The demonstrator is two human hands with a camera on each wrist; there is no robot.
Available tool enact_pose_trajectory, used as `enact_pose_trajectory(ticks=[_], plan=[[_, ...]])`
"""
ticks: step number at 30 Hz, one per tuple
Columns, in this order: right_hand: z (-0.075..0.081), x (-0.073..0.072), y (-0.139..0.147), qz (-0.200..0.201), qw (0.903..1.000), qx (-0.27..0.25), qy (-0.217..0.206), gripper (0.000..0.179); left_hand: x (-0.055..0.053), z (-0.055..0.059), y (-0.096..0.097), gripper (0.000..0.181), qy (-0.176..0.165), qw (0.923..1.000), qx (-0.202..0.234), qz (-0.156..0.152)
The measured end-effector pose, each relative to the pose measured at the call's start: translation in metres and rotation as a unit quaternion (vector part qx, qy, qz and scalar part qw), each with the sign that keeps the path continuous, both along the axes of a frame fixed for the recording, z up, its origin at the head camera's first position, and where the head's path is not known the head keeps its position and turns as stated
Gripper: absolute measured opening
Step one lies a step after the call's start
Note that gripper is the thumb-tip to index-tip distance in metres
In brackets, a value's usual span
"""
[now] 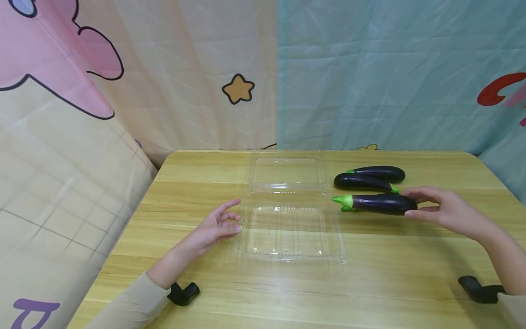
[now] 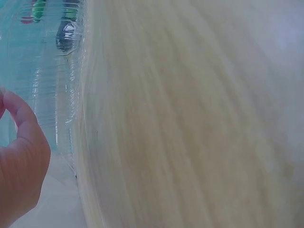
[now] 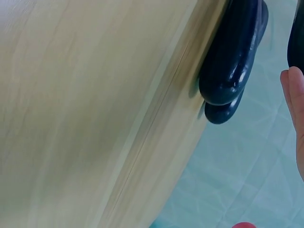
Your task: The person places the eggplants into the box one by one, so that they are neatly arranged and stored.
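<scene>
My right hand (image 1: 456, 212) pinches a dark purple eggplant (image 1: 380, 204) by its rounded end, its green stem pointing left. The same eggplant (image 3: 297, 42) shows in part at the right edge of the right wrist view. Just behind it, two more eggplants (image 1: 361, 182) lie side by side on the table. A clear plastic clamshell box (image 1: 283, 256) stands unfolded in the middle, lid (image 1: 287, 185) toward the back. At the box's left side is my left hand (image 1: 215, 228), fingers loosely bent, fingertips right at the rim and nothing gripped.
The wooden table (image 1: 394, 278) has rounded back corners and ends at a printed cloth curtain (image 1: 382, 82). Another patterned cloth (image 1: 53, 196) hangs along the left side. Black wrist mounts (image 1: 183, 294) stick out from both forearms.
</scene>
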State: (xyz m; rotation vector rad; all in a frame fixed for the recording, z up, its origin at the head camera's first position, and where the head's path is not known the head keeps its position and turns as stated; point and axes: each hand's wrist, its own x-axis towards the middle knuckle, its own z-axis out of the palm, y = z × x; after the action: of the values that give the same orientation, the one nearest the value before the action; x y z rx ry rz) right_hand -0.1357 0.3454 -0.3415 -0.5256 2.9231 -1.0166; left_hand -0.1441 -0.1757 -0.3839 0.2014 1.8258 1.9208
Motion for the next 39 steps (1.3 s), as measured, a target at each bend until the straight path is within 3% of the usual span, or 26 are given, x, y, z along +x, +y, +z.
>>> enact_pose_trajectory(ticks=[15, 32, 39], plan=[[0.01, -0.003, -0.025, -0.003, 0.9998, -0.006, -0.018, 0.044, 0.0, 0.0, 0.0, 0.077, 0.002, 1.0, -0.003, -0.001], [0.015, -0.012, -0.064, 0.041, 0.9979, -0.049, -0.011, 0.041, 0.0, 0.002, 0.0, 0.077, 0.001, 1.0, 0.003, -0.005], [0.014, -0.017, -0.08, 0.053, 0.9952, -0.074, -0.036, 0.043, 0.0, 0.001, 0.0, 0.077, 0.004, 1.0, 0.004, -0.006]])
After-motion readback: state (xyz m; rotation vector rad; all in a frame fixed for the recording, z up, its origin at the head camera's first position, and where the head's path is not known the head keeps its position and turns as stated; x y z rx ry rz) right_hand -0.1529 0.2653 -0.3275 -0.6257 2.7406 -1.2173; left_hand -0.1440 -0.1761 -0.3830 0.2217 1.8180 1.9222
